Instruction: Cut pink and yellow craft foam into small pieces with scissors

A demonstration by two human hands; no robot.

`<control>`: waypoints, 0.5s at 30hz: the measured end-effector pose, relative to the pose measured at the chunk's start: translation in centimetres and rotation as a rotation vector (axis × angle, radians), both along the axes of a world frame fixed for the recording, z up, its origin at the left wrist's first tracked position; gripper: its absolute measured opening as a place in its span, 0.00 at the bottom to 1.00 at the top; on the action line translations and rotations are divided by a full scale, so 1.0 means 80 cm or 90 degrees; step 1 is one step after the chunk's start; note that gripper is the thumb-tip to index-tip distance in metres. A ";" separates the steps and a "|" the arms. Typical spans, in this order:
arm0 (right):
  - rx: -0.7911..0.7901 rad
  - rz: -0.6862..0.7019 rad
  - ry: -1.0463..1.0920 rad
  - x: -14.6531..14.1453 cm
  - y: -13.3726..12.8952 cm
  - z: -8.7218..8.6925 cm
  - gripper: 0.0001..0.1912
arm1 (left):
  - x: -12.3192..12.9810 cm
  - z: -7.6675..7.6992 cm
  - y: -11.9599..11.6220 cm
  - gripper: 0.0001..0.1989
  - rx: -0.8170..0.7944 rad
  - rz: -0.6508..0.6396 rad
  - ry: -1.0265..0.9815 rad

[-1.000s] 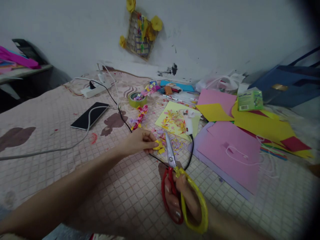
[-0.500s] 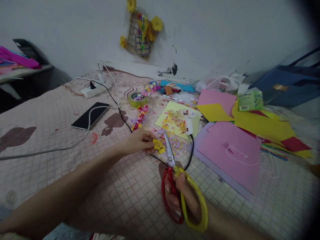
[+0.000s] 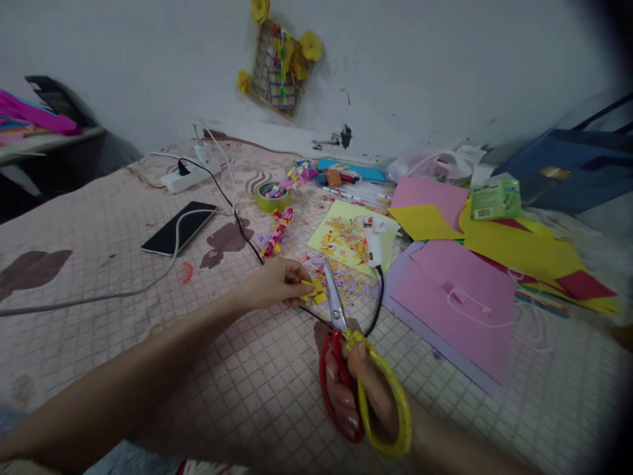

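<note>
Between the thumb and fingers of my left hand [image 3: 283,282] is a small cut piece of yellow paper [image 3: 316,291]. My right hand [image 3: 363,386] is wrapped through the red and yellow handles of large scissors [image 3: 335,307]. The blades look closed and point up and away, just right of the yellow piece and apart from it. Small paper scraps [image 3: 349,282] in pink, purple and yellow lie beyond the blades. A pale yellow sheet [image 3: 321,232] carries more scraps and a white glue gun [image 3: 374,243].
Pink sheets [image 3: 459,297] and yellow sheets [image 3: 524,251] spread to the right, near a blue bag [image 3: 568,168]. At the left are a phone [image 3: 179,229], a power strip [image 3: 190,177] and cables. A tape roll [image 3: 272,197] stands behind a pink paper garland [image 3: 278,232].
The fingers of my left hand have shifted slightly over the yellow piece and cover more of it. The scissors are almost unmoved.
</note>
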State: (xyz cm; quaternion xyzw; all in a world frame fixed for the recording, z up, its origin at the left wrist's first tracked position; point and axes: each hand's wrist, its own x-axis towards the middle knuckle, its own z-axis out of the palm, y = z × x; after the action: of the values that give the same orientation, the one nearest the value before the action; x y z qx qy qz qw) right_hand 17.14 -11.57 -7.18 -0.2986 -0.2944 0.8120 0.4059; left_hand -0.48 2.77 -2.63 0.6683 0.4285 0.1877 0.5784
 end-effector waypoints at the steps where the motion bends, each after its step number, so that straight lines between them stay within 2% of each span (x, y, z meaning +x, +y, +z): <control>1: 0.000 0.002 0.001 0.000 0.000 0.001 0.25 | 0.000 0.000 0.000 0.10 0.007 0.000 -0.002; 10: 0.011 -0.012 -0.023 0.000 -0.001 0.002 0.25 | 0.001 0.002 -0.002 0.09 0.095 -0.048 -0.019; 15: 0.017 0.004 -0.022 0.002 0.001 -0.003 0.25 | 0.001 0.003 -0.004 0.12 0.067 -0.055 0.010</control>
State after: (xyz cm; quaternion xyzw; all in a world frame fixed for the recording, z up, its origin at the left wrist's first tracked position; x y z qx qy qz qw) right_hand 17.33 -11.46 -7.43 -0.3061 -0.3132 0.8039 0.4024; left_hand -0.38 2.48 -2.40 0.7170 0.3935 0.1799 0.5465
